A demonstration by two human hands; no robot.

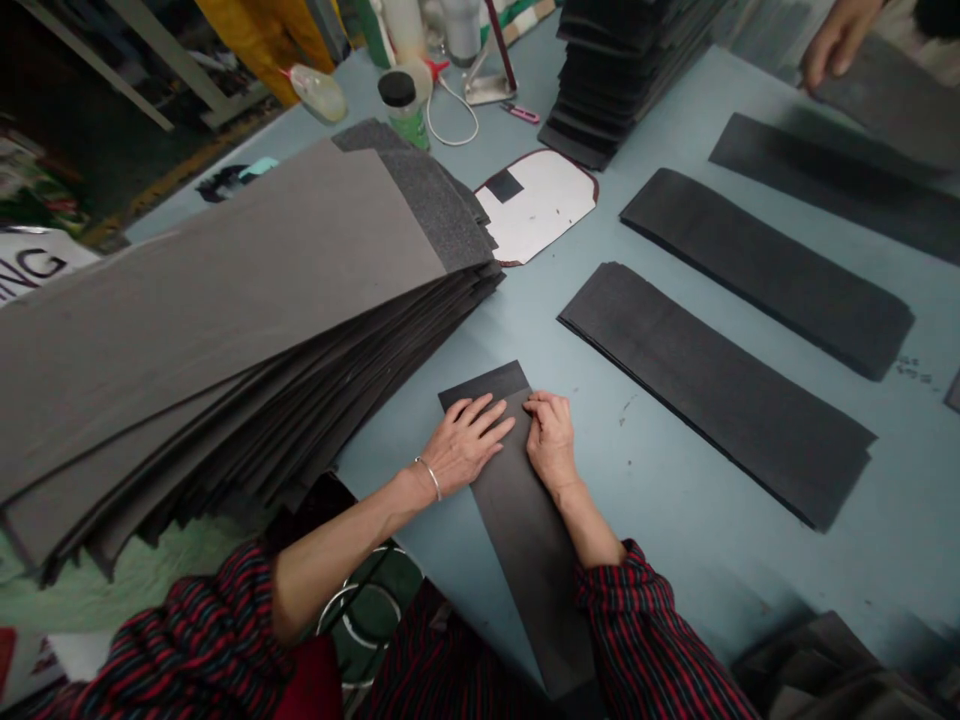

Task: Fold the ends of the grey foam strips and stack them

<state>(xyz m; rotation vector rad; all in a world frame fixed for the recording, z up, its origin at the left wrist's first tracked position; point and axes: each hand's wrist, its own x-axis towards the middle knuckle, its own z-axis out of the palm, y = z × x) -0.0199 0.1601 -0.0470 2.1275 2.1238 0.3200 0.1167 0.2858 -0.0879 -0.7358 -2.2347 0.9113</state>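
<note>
A long dark grey strip of sheet material lies on the blue-grey table in front of me, with a darker band across its far end. My left hand rests flat on the strip near that end, fingers spread, a bracelet at the wrist. On the strip's right edge, my right hand is closed, thumb and fingers pinching the edge close to where the band begins. Just beyond my left hand stands a thick fanned stack of large grey sheets.
Two piles of dark strips lie to the right. A tall black stack stands at the back, near a white board, a black-lidded jar and a pink cutter. Another person's hand holds a sheet at upper right.
</note>
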